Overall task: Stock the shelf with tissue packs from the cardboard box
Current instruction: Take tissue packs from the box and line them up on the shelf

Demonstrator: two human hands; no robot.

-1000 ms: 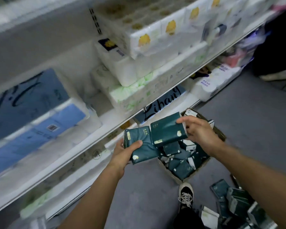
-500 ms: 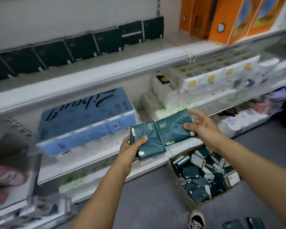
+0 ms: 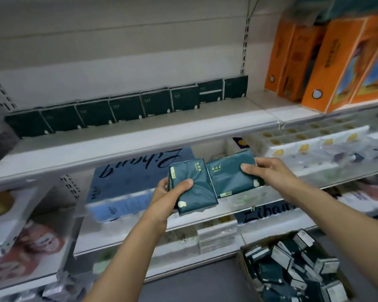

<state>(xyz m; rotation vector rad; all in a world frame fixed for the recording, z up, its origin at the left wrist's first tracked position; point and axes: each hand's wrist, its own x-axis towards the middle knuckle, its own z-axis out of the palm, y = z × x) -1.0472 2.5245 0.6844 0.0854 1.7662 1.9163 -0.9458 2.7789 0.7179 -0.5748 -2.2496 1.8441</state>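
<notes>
Packs in both grips: left hand [image 3: 172, 192] clamped one tissue pack [image 3: 192, 186], right hand [image 3: 268, 175] pinched another [image 3: 229, 177]. Shelf row [image 3: 127, 107] lay above and ahead, cardboard box [image 3: 243, 269] below right.

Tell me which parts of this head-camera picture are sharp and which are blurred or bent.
Head view: the two dark green tissue packs and both hands, left hand and right hand, are fairly sharp; the lower shelves at left smear with motion blur; wide-angle distortion bows the upper shelf's edge; lighting is soft and even.
</notes>
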